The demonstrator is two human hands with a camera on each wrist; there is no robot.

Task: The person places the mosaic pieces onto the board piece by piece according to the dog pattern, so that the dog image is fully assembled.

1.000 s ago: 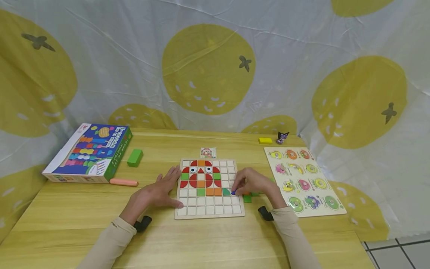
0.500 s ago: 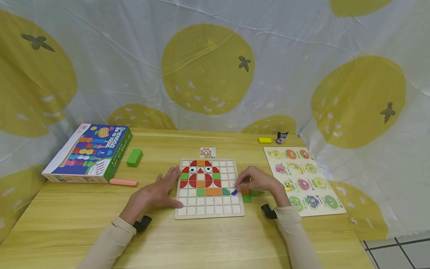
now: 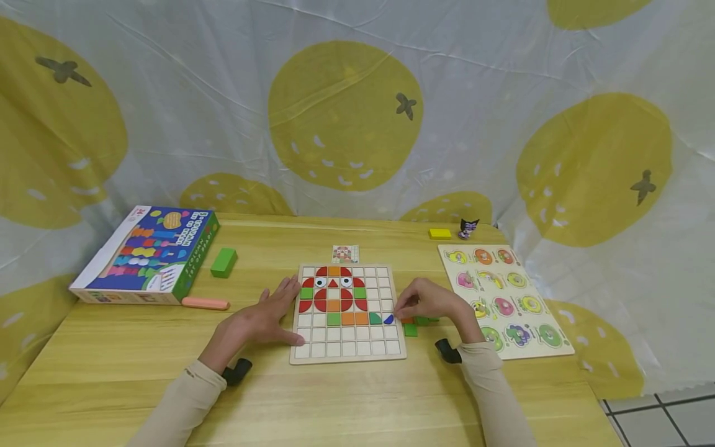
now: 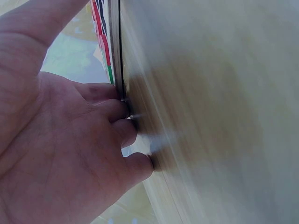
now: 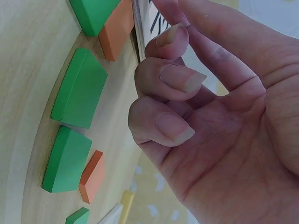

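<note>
Right hand [image 3: 432, 302] curled, pinching nothing; loose blocks [image 3: 416, 323] just under fingertips. Left hand [image 3: 262, 320] flat, steadying board [image 3: 346, 357].

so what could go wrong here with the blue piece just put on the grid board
The blue piece sits at the board's right side close to the right hand; a brush from its curled fingers could nudge it crooked. Loose green and orange tiles crowd the board's edge and could get knocked. If the left hand lifts, the grid board may slide.
</note>
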